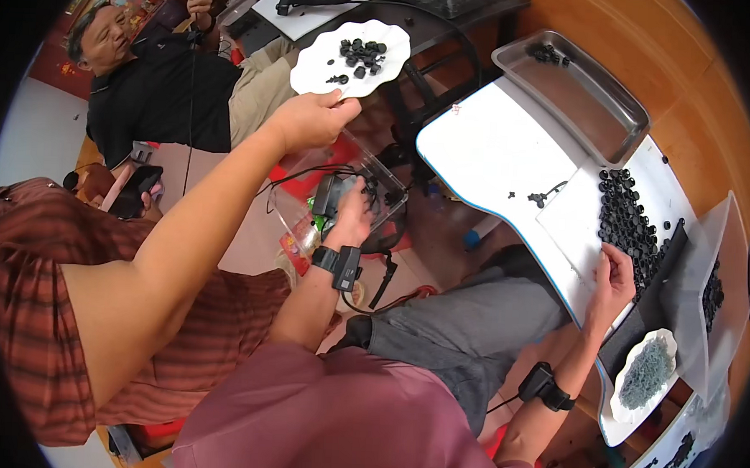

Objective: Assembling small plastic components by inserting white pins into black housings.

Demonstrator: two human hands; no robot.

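Note:
My left hand [352, 216] reaches over a clear plastic box [296, 230] beside a dark boxy device [330, 195]. Small black pieces show by its fingertips, but the fingers are largely hidden, so its grip is unclear. On the right, my right hand [612, 282] has its fingers curled and pinched at the edge of a white board [513, 148]. Whatever it holds is too small to make out. Just beyond it lies a heap of small black round parts [631, 216]. Another person's hand [317, 121] holds a white scalloped plate [311, 62] with several black parts on it.
A steel tray [622, 136] with some black parts stands at the far right. Near my right forearm are a white dish [614, 403] of grey-green stringy material [646, 375] and a translucent plastic bag [699, 290]. A seated person [159, 91] is at the far left; cables trail around the box.

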